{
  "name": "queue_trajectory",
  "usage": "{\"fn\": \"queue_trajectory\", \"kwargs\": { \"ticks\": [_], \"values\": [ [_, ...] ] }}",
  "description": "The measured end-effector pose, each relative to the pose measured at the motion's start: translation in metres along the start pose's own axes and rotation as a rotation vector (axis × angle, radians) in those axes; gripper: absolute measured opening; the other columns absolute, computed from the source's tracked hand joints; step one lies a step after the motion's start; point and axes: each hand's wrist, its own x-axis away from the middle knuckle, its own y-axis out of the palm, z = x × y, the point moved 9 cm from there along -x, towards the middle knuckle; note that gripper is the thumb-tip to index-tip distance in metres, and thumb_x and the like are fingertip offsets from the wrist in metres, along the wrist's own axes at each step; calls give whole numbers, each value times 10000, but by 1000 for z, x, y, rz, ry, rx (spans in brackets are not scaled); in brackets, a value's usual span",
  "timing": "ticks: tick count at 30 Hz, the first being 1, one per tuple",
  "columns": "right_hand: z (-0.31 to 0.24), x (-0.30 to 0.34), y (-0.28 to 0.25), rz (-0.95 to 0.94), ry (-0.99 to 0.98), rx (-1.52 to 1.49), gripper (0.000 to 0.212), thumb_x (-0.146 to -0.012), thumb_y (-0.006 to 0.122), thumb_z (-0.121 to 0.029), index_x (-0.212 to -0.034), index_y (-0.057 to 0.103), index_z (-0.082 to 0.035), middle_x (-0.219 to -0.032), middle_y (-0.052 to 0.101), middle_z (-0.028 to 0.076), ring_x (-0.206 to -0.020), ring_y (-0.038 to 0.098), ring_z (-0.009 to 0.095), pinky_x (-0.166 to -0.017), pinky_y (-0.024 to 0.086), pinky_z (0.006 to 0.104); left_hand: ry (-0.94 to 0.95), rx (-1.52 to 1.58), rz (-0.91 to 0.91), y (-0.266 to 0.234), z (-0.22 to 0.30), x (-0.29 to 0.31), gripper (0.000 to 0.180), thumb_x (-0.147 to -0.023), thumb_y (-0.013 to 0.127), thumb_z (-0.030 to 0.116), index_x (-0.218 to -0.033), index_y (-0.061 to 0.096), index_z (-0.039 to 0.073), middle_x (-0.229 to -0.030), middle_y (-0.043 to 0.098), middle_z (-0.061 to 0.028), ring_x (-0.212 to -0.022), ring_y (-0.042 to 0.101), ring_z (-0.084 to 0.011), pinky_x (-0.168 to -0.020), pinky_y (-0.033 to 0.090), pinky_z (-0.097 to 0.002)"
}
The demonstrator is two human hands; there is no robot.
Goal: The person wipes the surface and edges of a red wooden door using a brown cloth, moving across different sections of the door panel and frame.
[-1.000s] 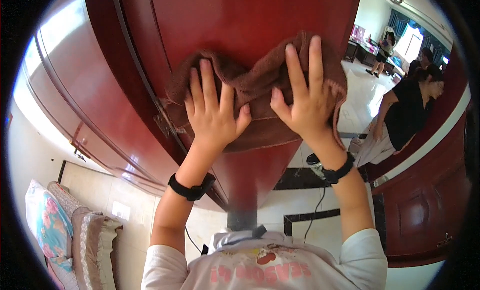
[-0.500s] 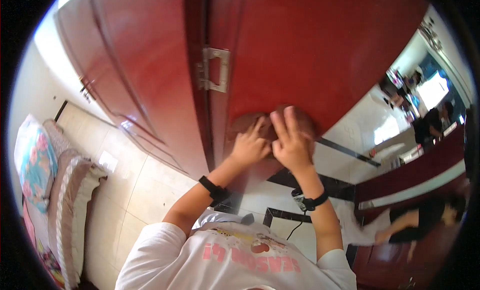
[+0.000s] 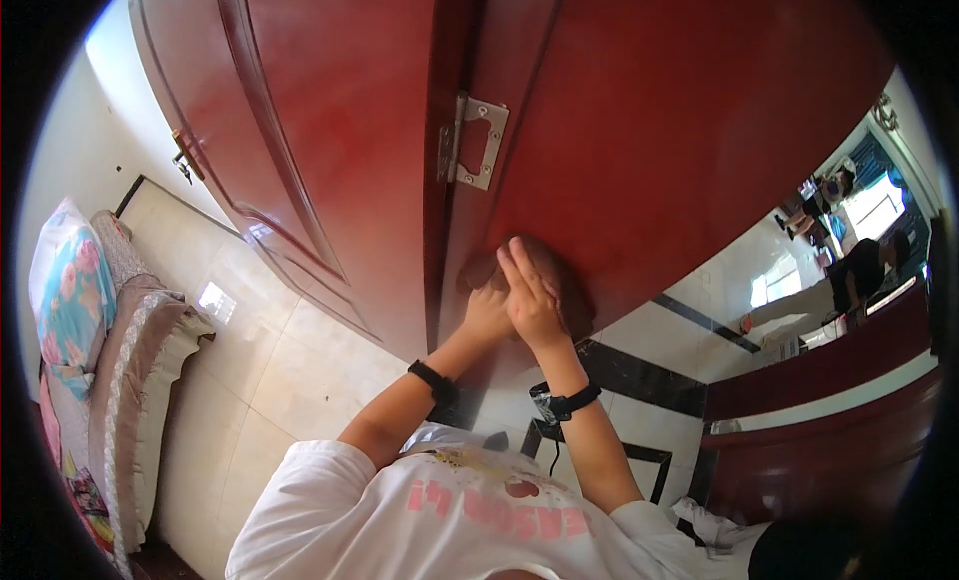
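Note:
A brown cloth (image 3: 571, 290) lies against the red wooden panel (image 3: 679, 130), just below a silver hinge (image 3: 484, 140). My left hand (image 3: 486, 308) is on the cloth's left part, its fingers curled into the cloth and partly hidden. My right hand (image 3: 534, 305) lies flat over the cloth, fingers stretched upward, and its edge overlaps my left hand. Both wrists carry black straps, the right one with a small device (image 3: 549, 405).
A red door (image 3: 340, 130) with a handle (image 3: 185, 158) stands open at left. A bed (image 3: 135, 410) with a floral pillow (image 3: 75, 290) is farther left. Dark red furniture (image 3: 829, 450) stands at right, with other people (image 3: 864, 275) in the room beyond.
My right hand has moved left and in against my left hand, and the cloth looks more bunched together. The view has shifted, and the person at lower right has moved lower.

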Motion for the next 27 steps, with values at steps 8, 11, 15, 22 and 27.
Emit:
{"fn": "queue_trajectory", "kwargs": {
  "ticks": [8, 11, 15, 22, 27],
  "values": [
    [3, 25, 18, -47, 238, -178, 349, -781, 455, 38, -1100, 574, -37, -1219, 512, 139, -1077, 524, 275, -918, 399, 345, 47, 170, -347, -28, -19, 26, 379, -732, 565, 148, -1069, 478, -1, -1250, 359, -238, -1196, 309, -415, -976, 293, -479],
    [9, 20, -4, 264, 498, -630, 243, -822, 445, 74, -1005, 598, 24, -1132, 569, 152, -958, 591, 217, -783, 491, 293, -74, 269, -251, -83, -24, 7, 236, -781, 574, 142, -970, 551, 1, -1106, 512, -198, -970, 510, -365, -841, 421, -403],
    [-20, -16, -23, 265, 524, -1063, 198, -844, 432, 75, -933, 607, 49, -1039, 599, 158, -879, 599, 174, -707, 530, 266, -403, 370, -319, -134, -69, 23, 339, -753, 646, 150, -1046, 552, 6, -1060, 553, -158, -972, 537, -334, -824, 433, -373],
    [-91, -75, -1, -81, 340, -1104, 192, -773, 481, 88, -887, 621, 19, -915, 638, 118, -827, 618, 172, -716, 489, 253, -391, 390, 1, -212, -55, 20, 477, -702, 700, 118, -1113, 485, 5, -1060, 529, -150, -977, 511, -239, -856, 405, -327],
    [-113, -86, 46, -132, 263, -1107, 210, -739, 474, 95, -869, 618, 15, -848, 638, 123, -766, 635, 188, -691, 484, 254, -671, 446, -104, -224, -87, 63, 157, -782, 613, 118, -828, 573, -26, -587, 494, -132, -540, 417, -148, -537, 405, -302]
  ]
}}
